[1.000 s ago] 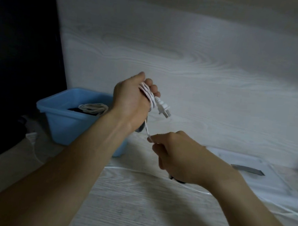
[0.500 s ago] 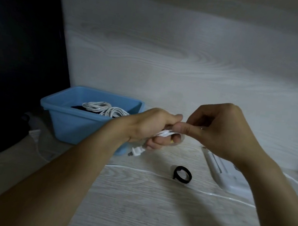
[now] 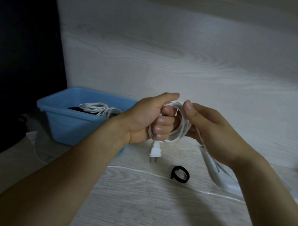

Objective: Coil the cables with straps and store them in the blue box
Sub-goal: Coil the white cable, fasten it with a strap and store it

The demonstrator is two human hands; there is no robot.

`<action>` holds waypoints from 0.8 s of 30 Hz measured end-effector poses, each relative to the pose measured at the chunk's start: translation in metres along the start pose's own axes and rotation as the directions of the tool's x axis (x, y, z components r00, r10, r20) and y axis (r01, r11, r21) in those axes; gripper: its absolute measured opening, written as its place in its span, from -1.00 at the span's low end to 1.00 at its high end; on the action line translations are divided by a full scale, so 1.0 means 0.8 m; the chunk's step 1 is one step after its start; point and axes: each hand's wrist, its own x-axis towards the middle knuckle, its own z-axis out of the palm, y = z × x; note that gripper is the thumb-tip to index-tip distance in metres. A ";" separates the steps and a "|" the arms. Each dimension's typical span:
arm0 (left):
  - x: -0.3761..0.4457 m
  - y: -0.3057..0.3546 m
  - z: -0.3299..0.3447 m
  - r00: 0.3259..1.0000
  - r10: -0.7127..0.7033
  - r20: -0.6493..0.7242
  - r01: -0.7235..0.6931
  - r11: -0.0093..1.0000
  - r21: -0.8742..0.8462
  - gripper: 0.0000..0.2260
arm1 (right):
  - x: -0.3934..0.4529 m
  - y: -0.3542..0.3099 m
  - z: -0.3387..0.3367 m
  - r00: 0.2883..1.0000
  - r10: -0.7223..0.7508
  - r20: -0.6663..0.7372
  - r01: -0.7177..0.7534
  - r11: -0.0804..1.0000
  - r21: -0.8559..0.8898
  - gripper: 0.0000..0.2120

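Above the pale wood-grain desk (image 3: 136, 202), the left hand (image 3: 144, 119) has its grip tight around a coil of white cable (image 3: 177, 131), which is looped around its curled fingers. The plug (image 3: 155, 150) of this cable hangs down under the fist, with its prongs pointing to the desk. The right hand (image 3: 213, 133) touches the coil from the right side with its thumb and fingers; a strand of cable goes down under its palm, and I cannot tell if its grip is closed on it. A black strap (image 3: 180, 174), rolled to a ring, lies on the desk just below the hands. The blue box (image 3: 71, 124) stands on the left, with coiled white cables (image 3: 100, 108) inside. A white power strip (image 3: 218, 173) lies on the right. No writing can be read anywhere. The wall behind has the same pale wood grain, a dark screen (image 3: 19, 65) stands at the left, and the room is dim.
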 end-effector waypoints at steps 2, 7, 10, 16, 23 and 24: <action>0.003 -0.001 0.002 1.000 0.005 -0.019 -0.007 0.998 -0.066 -0.54 | 0.003 0.005 0.004 1.000 0.004 -0.031 0.000 0.992 0.126 -0.60; 0.008 -0.004 0.002 1.000 0.009 0.006 -0.008 0.987 -0.158 -0.53 | 0.009 0.013 0.011 0.997 0.082 0.017 -0.081 0.899 0.429 -0.65; 0.003 -0.001 -0.005 0.994 -0.024 0.106 0.045 0.979 -0.199 -0.53 | 0.010 0.013 0.010 0.987 0.143 0.079 -0.163 0.821 0.548 -0.68; 0.001 -0.008 0.005 0.971 -0.017 0.238 0.109 0.919 -0.379 -0.60 | 0.008 0.006 0.010 0.975 0.207 0.083 -0.206 0.688 0.696 -0.71; 0.011 -0.027 0.007 0.966 0.030 0.258 0.100 0.873 -0.477 -0.68 | 0.015 0.012 0.024 0.958 0.245 -0.150 -0.111 0.796 0.595 -0.64; 0.011 -0.027 0.005 0.964 0.039 0.261 0.092 0.878 -0.471 -0.69 | 0.016 0.016 0.024 0.960 0.199 -0.199 -0.076 0.864 0.498 -0.57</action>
